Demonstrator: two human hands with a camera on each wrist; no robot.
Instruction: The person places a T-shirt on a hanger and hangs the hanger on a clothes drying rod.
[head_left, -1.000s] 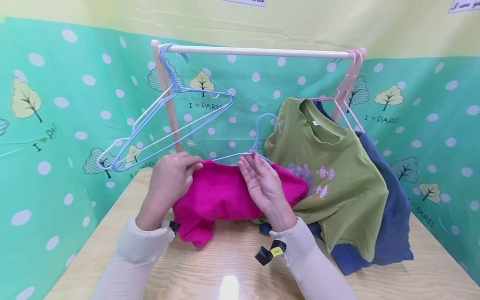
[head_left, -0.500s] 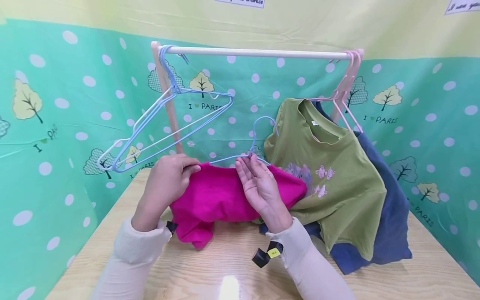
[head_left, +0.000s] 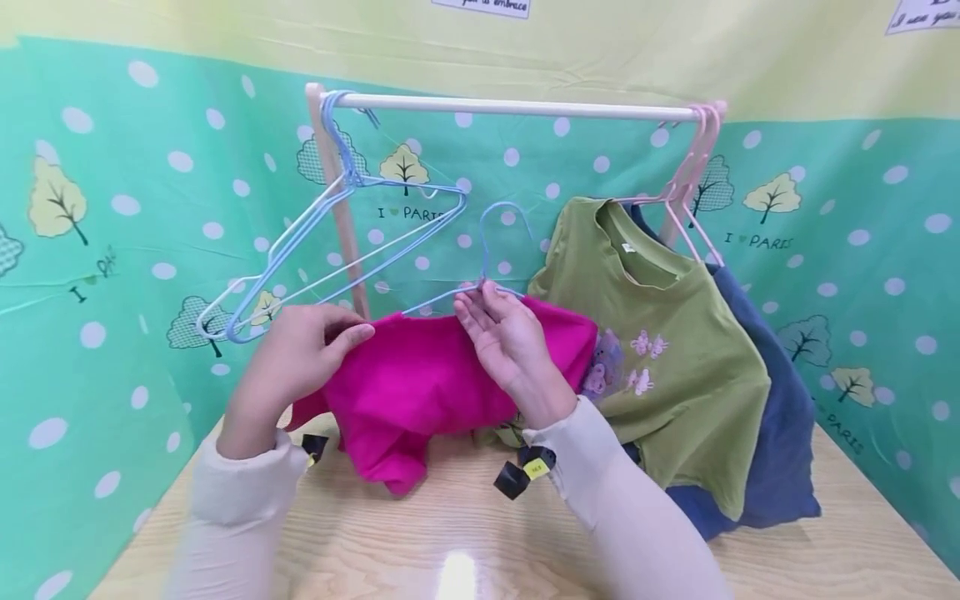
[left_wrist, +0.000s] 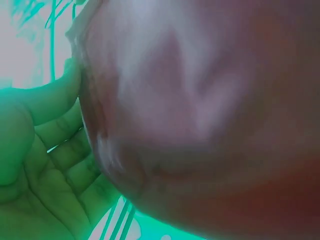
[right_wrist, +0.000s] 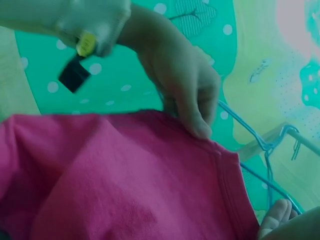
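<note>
A bright pink shirt (head_left: pixel 420 375) hangs between my hands, with a blue wire hanger (head_left: pixel 483 250) partly inside its neckline. My left hand (head_left: pixel 296 354) pinches the shirt's upper left edge between thumb and fingers. At the base of the hook, my right hand (head_left: pixel 506 337) holds the hanger with its fingertips, palm facing up. Cloth hides the hanger's ends. In the left wrist view, the shirt (left_wrist: pixel 175 115) fills most of the picture beside the left hand's fingers. The right wrist view shows the shirt's neckline (right_wrist: pixel 230 185) between both hands.
Behind stands a clothes rack with a white rail (head_left: pixel 517 105). Blue and white hangers (head_left: pixel 352 179) hang at its left end. On the right, pink hangers (head_left: pixel 678 196) carry a green shirt (head_left: pixel 675 367) and a dark blue garment (head_left: pixel 772 442). Below is a wooden table (head_left: pixel 390 550).
My right hand has raised the hanger and shifted it left, and its hook stands higher. The left hand has moved left with the shirt's edge, and more of that side shows.
</note>
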